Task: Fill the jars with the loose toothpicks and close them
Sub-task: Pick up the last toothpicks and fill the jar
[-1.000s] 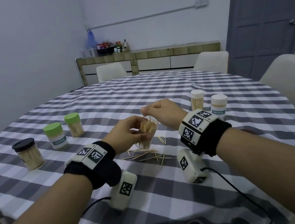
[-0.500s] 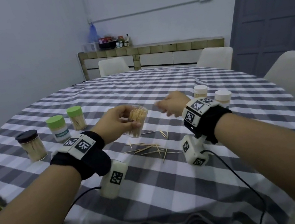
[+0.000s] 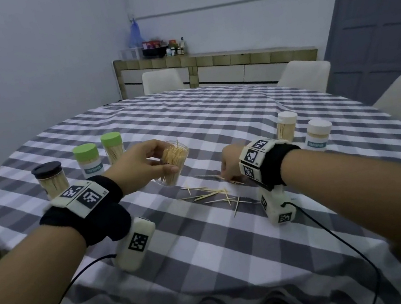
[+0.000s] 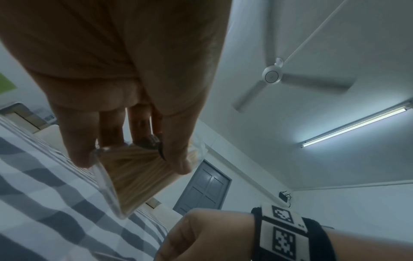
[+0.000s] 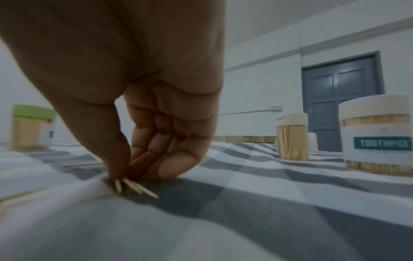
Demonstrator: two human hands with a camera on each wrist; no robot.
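Observation:
My left hand (image 3: 143, 166) grips an open clear jar (image 3: 173, 163) packed with toothpicks and holds it tilted just above the checked tablecloth; the left wrist view shows my fingers (image 4: 176, 141) curled round the jar (image 4: 134, 174). My right hand (image 3: 230, 165) is down on the cloth to the jar's right. Its thumb and fingers (image 5: 120, 159) pinch a few loose toothpicks (image 5: 134, 187) against the cloth. More loose toothpicks (image 3: 215, 196) lie scattered between my wrists. No lid for the open jar is in sight.
Closed jars stand around: a black-lidded one (image 3: 50, 179) and two green-lidded ones (image 3: 88, 162) (image 3: 113, 149) at left, two cream-lidded ones (image 3: 286, 127) (image 3: 319, 134) at right. White chairs (image 3: 304, 76) ring the round table (image 3: 238, 252). Cables hang from both wrist cameras.
My right hand left the jar's mouth, dropped to the cloth at the right and closed on loose toothpicks. My left hand keeps holding the jar, now tilted more.

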